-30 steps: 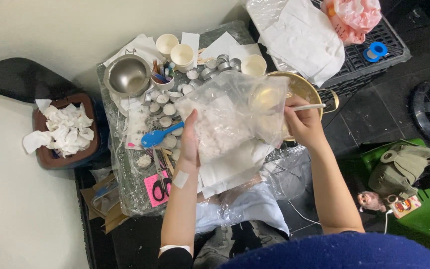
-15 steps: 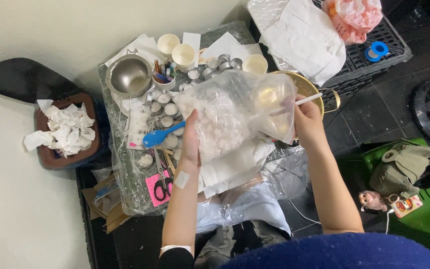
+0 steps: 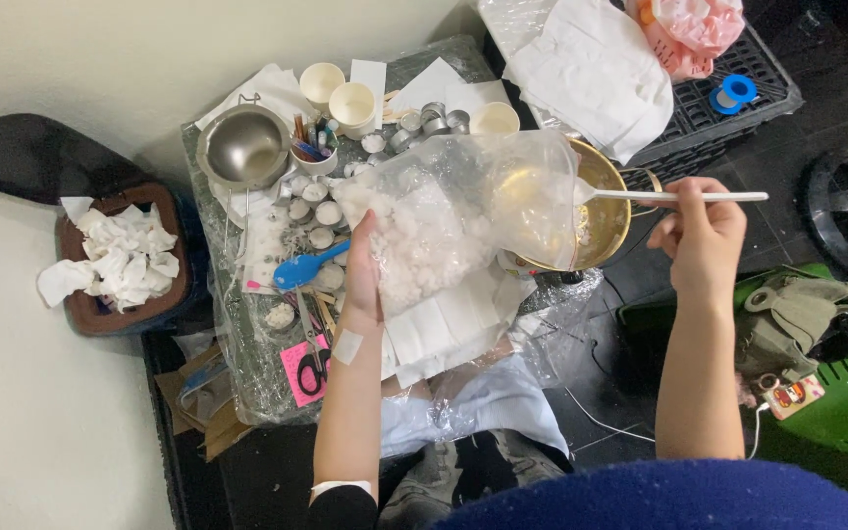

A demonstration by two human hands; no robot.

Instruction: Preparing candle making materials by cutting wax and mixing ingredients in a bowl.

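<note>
Left hand (image 3: 363, 280) grips the plastic bag (image 3: 463, 211) of white flakes; right hand (image 3: 704, 231) pinches a white spoon (image 3: 674, 196), its bowl seemingly inside the bag's mouth.

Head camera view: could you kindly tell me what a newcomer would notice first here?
At centre, the left hand holds up a clear plastic bag of white flakes over the cluttered table. To its right, the right hand holds a long white spoon reaching into a round brass pot. At far left sits a brown bin of crumpled white tissues.
</note>
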